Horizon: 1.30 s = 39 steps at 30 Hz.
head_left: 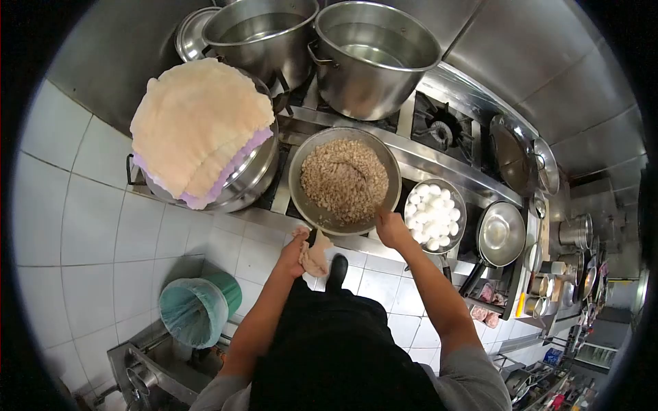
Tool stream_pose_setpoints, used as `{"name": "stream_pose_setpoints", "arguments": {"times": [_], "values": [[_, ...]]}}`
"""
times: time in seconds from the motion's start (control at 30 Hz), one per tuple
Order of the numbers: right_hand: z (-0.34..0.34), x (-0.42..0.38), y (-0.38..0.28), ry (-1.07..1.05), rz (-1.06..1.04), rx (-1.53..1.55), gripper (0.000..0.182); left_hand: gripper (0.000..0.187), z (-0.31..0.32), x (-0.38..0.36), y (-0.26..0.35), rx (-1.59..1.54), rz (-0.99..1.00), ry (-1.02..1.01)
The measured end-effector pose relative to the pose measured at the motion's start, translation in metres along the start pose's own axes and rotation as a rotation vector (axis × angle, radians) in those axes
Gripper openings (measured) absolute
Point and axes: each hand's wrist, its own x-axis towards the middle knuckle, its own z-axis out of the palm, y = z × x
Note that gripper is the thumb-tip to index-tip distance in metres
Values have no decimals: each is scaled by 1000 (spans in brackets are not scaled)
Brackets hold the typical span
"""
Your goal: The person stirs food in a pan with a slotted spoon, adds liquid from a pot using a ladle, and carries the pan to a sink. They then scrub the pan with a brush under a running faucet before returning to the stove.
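Note:
A wide pan (298,195) on the stove holds crumbly, light-brown food that looks like ground meat (343,179). My left hand (293,255) is closed on a pale cloth (316,256) at the pan's near side, where a dark handle shows beside the cloth. At the right front rim, my right hand (393,230) is closed around the end of a cooking utensil that reaches into the food; its shape is mostly hidden. Just right of that hand sits a smaller pan of white eggs (432,214).
Two big steel pots (375,85) of liquid stand behind. Left is a large pot (255,181) topped by a broad beige cloth (199,123) with purple underneath. An unused frying pan (502,234) rests at right. A green lined bin (199,312) stands on the floor, lower left.

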Motion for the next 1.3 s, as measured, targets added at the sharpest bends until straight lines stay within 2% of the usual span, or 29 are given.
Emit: {"name": "stream_pose_setpoints", "arguments": {"times": [0.03, 0.1, 0.13, 0.17, 0.2, 0.23, 0.3, 0.33, 0.37, 0.43, 0.47, 0.53, 0.57, 0.63, 0.67, 0.77, 0.8, 0.87, 0.9, 0.97, 1.1, 1.2, 1.23, 1.3], "values": [[-4, -6, -8, 6, -32, 32, 30, 28, -3, -1, -2, -9, -4, 3], [-21, -4, 5, 32, -68, 115, 30, 28, -5, 0, -1, 18, -16, 14], [-45, 2, -8, 94, -74, 84, 28, 28, -3, -2, 0, 17, -16, 13], [-54, 17, -4, 78, 72, 91, 27, 28, -1, -3, 0, 26, -19, 42], [-58, 36, 0, 87, 84, 125, 28, 29, 1, -5, 0, 35, -24, 72], [-55, 49, 7, 98, 97, 159, 28, 29, 5, -7, 1, 38, -29, 66], [3, 64, 52, 118, 84, 193, 30, 27, 11, -10, 3, 42, -20, 128], [15, 61, 36, 95, 93, 106, 32, 27, 9, -8, 3, 44, -27, 122], [25, 57, 24, 91, 67, 167, 33, 27, 6, -6, 2, 32, -23, 79], [1, 40, -18, -89, 197, 220, 35, 26, -4, -1, 1, 17, -24, 40], [-3, 27, -20, -88, 201, 219, 35, 27, -9, 2, 0, -1, -36, 19], [-23, 5, -14, 38, -110, 174, 35, 27, -8, 3, 1, -17, -45, -11], [-38, 4, -10, 40, -112, 173, 35, 27, -7, 3, 1, -8, -52, -34], [-67, 7, -13, -42, 29, -23, 34, 28, -10, 3, 2, 7, -68, -53], [-68, 14, -8, 24, 52, -19, 34, 29, -12, 6, 1, 8, -73, 0], [-33, 15, 8, 180, 80, -48, 30, 29, -7, 2, 2, 29, -84, 54], [28, 6, 64, 251, 10, -28, 28, 29, -2, 0, 4, 35, -81, 54], [41, -10, -5, -24, 489, 398, 25, 29, 1, 0, 3, 16, -99, 23], [49, -14, -20, -57, 578, 819, 34, 28, -1, -1, 5, 3, -111, -1], [34, -19, -42, -38, 610, 943, 36, 31, -25, 15, 3, 26, -123, -34], [-13, -34, -75, -67, 567, 710, 37, 33, -4, -1, 6, 52, -107, -40], [-24, -48, -80, 95, 219, 353, 35, 33, -15, 6, 4, -15, -130, -136], [-31, -51, -85, 89, 221, 354, 35, 33, -17, 8, 4, -19, -131, -131], [-45, -58, -97, 156, 193, 124, 35, 32, -16, 10, 2, 42, -112, -21]]}}
